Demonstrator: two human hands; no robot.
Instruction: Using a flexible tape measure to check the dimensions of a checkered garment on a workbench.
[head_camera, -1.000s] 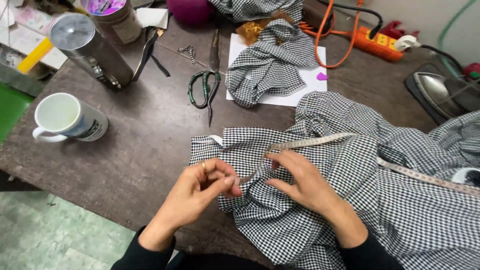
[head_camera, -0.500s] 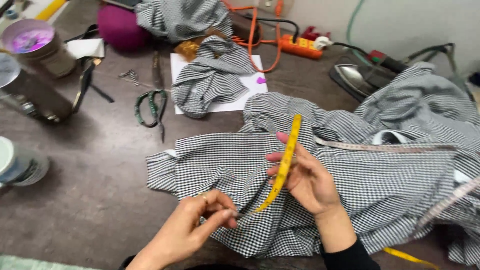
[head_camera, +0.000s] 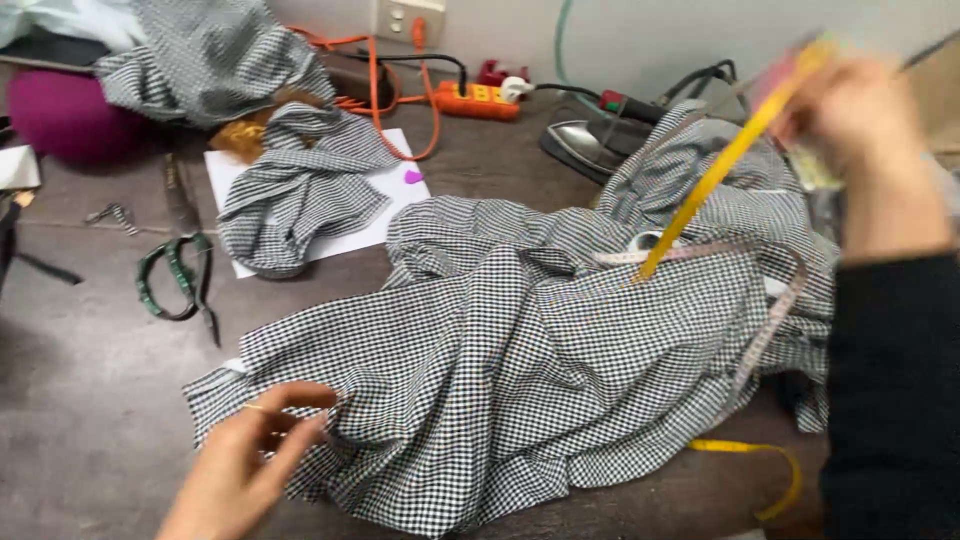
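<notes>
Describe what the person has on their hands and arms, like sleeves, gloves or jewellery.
Both hands are bare, no gloves. The right hand comes out of a long black sleeve reaching the wrist. The left hand wears a thin ring; its sleeve is out of view. The right hand is motion-blurred.

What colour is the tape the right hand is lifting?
Yellow; the measuring tape runs from the raised right hand down to the checked fabric. Head view.

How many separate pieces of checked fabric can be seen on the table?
3, maybe more hidden: the large piece under the left hand, a small bundle on white paper, another heap at back left.
</notes>
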